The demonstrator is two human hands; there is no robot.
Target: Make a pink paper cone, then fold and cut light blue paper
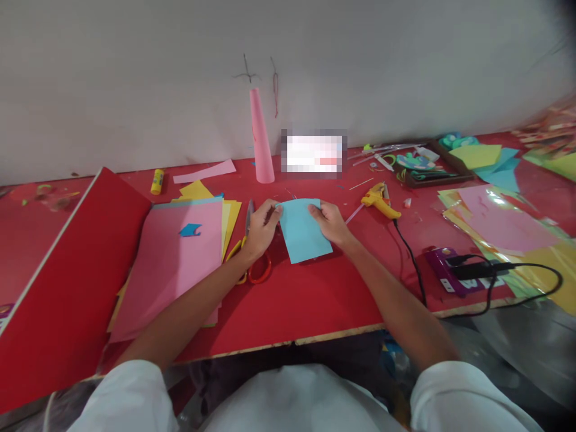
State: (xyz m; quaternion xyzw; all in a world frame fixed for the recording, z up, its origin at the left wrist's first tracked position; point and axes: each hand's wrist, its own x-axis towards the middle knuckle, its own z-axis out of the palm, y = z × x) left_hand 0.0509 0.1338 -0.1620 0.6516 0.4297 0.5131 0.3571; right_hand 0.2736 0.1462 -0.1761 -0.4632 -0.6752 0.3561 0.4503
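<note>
A light blue sheet of paper (305,233) is held up by its far corners over the red table. My left hand (264,227) pinches its left corner, thumb on top. At the right corner my right hand (329,221) grips it the same way. Under and beside my left wrist lie scissors (260,270) with red and yellow handles, partly hidden by the arm. To the right of my right hand rests a yellow glue gun (380,201) with a glue stick in its back end and a black cord.
A pink paper cone (261,141) stands by the wall, near a blurred bright screen (314,154). Stacked coloured paper (180,252) lies left, beside a raised red board (72,282). A yellow glue stick (157,182), a dark tray (438,177) and a purple power box (445,270) surround the workspace.
</note>
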